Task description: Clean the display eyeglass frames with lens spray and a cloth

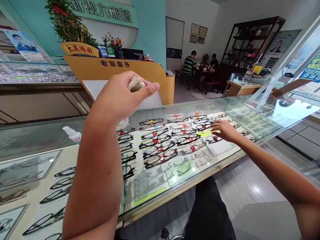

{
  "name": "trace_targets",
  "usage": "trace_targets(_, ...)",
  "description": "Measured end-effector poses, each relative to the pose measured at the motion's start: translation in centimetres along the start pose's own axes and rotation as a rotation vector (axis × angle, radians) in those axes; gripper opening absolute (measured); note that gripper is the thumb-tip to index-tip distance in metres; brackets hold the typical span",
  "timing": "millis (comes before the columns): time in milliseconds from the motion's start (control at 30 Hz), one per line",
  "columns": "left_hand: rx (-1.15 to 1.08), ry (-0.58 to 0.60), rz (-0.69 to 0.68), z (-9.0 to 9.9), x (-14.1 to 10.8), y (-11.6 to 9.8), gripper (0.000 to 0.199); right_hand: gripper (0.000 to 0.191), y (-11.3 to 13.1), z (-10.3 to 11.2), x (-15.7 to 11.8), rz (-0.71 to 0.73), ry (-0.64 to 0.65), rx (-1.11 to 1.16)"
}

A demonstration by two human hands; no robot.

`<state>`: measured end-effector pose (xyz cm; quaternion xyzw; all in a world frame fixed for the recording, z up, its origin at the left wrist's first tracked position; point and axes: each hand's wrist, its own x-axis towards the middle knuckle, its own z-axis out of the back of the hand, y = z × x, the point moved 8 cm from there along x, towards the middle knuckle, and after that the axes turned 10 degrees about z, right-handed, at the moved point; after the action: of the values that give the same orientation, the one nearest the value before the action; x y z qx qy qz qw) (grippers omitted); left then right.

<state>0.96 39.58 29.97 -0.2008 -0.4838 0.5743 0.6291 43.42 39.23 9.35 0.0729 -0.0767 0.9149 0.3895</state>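
My left hand (122,95) is raised above the glass display counter (140,196), its fingers wrapped round a crumpled whitish cloth (136,84). Several rows of eyeglasses (156,141), many with red or yellow tags, lie on the counter below and to the right of it. Lower down on the right, my right hand (223,130) is over the right-hand row, its fingers stretched toward a black pair of glasses (204,126). It appears to hold nothing; whether its fingertips touch the frame cannot be made out.
A white spray bottle (72,134) is at the left, partly behind my left forearm. More glasses (60,181) show beneath the glass at the left. Beyond the counter are a wooden cashier desk (140,71) and two people seated at a table. Another glass case (250,80) is at the right.
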Motion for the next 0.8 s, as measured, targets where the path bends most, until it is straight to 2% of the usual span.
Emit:
trace_targets(200, 0.056, 0.010, 0.084, -0.2, 0.1, 0.0, 0.063, 0.022, -0.8, -0.8, 0.5, -0.018, 0.026, 0.001)
trace_targets(400, 0.210, 0.047, 0.067, 0.1, -1.9, -1.8, 0.039, 0.029, -0.2, -0.7, 0.1, -0.014, 0.094, -0.004)
trace_targets(567, 0.237, 0.044, 0.089, 0.2, -2.5, -2.1, 0.035, 0.031, 0.2, 0.0, 0.0, -0.043, 0.075, 0.019)
trace_targets(667, 0.234, 0.040, 0.046, 0.1, -2.7, -2.3, 0.033, 0.032, -0.4, 0.9, 0.5, -0.120, 0.067, 0.005)
trace_targets(800, 0.275, 0.022, -0.071, 0.2, -3.5, -3.2, 0.020, 0.033, -1.8, 1.4, 2.4, -0.248, 0.128, -0.109)
